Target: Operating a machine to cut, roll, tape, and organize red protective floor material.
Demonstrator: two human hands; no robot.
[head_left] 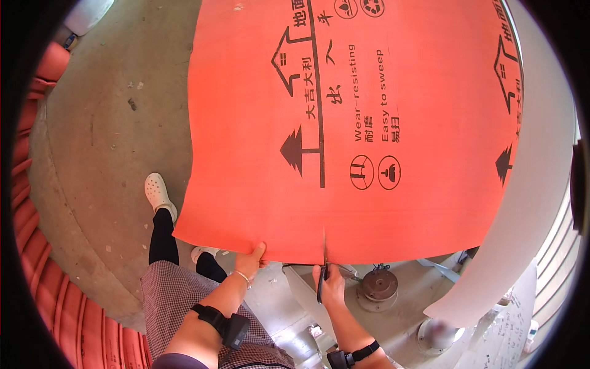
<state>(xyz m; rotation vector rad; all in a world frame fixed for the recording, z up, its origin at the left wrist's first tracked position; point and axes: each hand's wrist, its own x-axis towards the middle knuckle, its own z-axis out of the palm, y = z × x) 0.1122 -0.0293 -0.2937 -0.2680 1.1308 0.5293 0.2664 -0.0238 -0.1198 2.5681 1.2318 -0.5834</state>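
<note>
Orange floor-protection sheet with black printed symbols [350, 123]: left hand [251, 261] pinches its bottom edge, right hand [332, 284] grips black scissors [322, 280] at the cut.

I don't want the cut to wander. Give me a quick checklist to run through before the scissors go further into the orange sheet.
1. Left hand pinches the near edge of the orange sheet: ok.
2. Right hand has a grip on the scissors: ok.
3. Blades sit at the short slit in the near edge: ok.
4. Left fingers apart from the blades, off to the side: ok.
5. Sheet flat ahead of the slit: ok.
6. How wide the blades stand: cannot tell.
</note>
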